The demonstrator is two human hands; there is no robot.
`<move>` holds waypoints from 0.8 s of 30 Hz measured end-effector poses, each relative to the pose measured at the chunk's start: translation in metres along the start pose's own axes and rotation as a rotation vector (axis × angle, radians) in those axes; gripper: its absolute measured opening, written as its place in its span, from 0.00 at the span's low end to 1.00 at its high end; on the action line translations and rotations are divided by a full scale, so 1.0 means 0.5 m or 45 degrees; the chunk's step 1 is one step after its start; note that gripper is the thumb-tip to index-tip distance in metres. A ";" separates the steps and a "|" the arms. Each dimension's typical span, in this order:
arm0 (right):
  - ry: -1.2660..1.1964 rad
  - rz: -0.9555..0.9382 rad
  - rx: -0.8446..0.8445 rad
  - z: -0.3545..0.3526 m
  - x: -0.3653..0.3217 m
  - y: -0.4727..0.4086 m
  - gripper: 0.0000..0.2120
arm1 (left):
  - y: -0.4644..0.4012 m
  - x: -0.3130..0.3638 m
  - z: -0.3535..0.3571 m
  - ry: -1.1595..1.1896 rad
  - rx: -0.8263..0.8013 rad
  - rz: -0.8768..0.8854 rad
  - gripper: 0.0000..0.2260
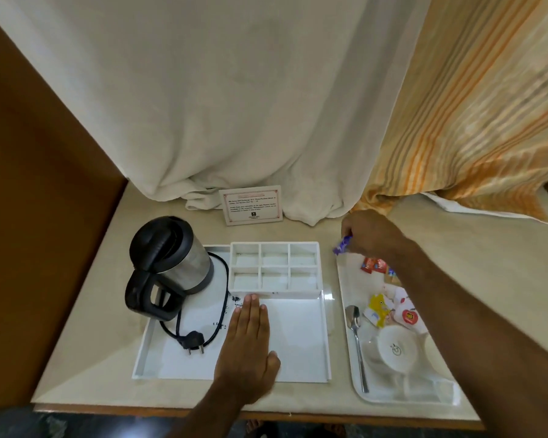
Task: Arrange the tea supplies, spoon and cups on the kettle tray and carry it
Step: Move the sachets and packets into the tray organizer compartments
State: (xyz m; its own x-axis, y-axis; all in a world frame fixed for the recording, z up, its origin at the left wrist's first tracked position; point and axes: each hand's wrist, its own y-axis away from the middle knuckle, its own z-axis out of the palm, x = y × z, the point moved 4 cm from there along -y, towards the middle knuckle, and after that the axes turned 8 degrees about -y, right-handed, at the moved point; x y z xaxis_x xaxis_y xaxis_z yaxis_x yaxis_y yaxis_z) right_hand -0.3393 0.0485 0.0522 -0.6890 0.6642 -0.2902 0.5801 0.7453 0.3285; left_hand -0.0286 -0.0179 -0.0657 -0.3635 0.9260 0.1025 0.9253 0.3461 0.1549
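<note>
A white kettle tray (298,355) lies on the counter with a black and steel kettle (171,263) on its left and an empty six-compartment organiser (274,267) at its back. My left hand (249,343) rests flat on the tray floor, fingers together. My right hand (370,235) hovers above the far end of a second white tray (358,390) and pinches a purple sachet (342,245). That tray holds red sachets (374,265), a yellow packet (378,308), a spoon (356,339) and upturned white cups (396,347), partly hidden by my right forearm.
The kettle's black cord and plug (192,339) lie on the tray floor left of my left hand. A framed notice card (252,205) stands at the back against a white curtain. A brown wall panel closes the left side; the counter's front edge runs near me.
</note>
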 end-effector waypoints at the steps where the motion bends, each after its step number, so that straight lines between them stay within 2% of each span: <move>1: -0.066 -0.036 0.153 -0.025 -0.034 0.002 0.07 | 0.000 -0.002 0.001 -0.003 -0.016 -0.011 0.38; 3: -0.265 -0.167 0.291 -0.051 -0.123 0.009 0.07 | -0.001 -0.001 0.001 -0.021 -0.049 -0.021 0.38; 6: -0.449 -0.298 0.160 -0.022 -0.261 0.007 0.10 | -0.003 0.001 0.000 -0.029 -0.070 -0.020 0.39; 9: -0.277 -0.272 0.083 0.036 -0.351 -0.018 0.12 | -0.004 0.000 0.001 -0.026 -0.086 -0.017 0.39; 12: -0.072 -0.214 0.015 0.079 -0.389 -0.039 0.10 | -0.006 -0.003 0.004 0.003 -0.087 -0.030 0.40; 14: 0.045 -0.223 -0.008 0.096 -0.400 -0.039 0.10 | -0.006 -0.003 0.004 0.019 -0.084 -0.042 0.40; 16: 0.058 -0.286 0.077 0.105 -0.405 -0.034 0.15 | -0.003 -0.004 0.003 0.030 -0.075 -0.050 0.40; 19: -0.118 -0.359 0.275 0.096 -0.390 -0.026 0.23 | -0.004 -0.001 0.001 0.018 -0.071 -0.044 0.40; 21: -0.289 -0.315 0.376 0.072 -0.347 -0.016 0.27 | -0.003 -0.002 0.001 0.008 -0.069 -0.034 0.40; 24: -0.352 -0.081 0.543 0.030 -0.207 0.014 0.18 | -0.002 -0.005 0.006 -0.004 -0.062 -0.027 0.40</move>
State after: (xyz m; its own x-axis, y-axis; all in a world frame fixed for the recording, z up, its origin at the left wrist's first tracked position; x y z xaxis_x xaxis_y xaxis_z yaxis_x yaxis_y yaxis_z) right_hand -0.2575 -0.0141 0.0712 -0.6214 0.5644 -0.5433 0.7064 0.7036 -0.0770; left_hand -0.0281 -0.0199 -0.0689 -0.3824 0.9190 0.0956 0.9111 0.3579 0.2045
